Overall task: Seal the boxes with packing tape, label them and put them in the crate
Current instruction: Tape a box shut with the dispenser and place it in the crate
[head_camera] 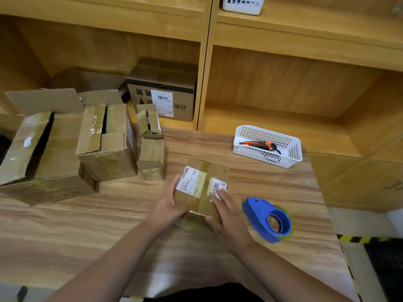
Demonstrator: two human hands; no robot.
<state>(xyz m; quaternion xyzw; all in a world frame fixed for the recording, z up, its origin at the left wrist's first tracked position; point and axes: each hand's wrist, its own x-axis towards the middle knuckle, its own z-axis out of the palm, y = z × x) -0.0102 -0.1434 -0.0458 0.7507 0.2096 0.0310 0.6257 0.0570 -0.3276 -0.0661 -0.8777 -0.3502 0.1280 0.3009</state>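
Left hand gripped the small box mid-table, right hand pressed straight fingers on its taped, labelled top (smoothing step, likely); next move probably called for lifting it to a crate, unseen.

Single head-worn wide-angle view, steeply down onto the near wooden table

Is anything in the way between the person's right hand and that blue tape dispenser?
Nothing visible. Only bare tabletop separates the right hand, which rests on the small labelled box, from the tape dispenser just to its right.
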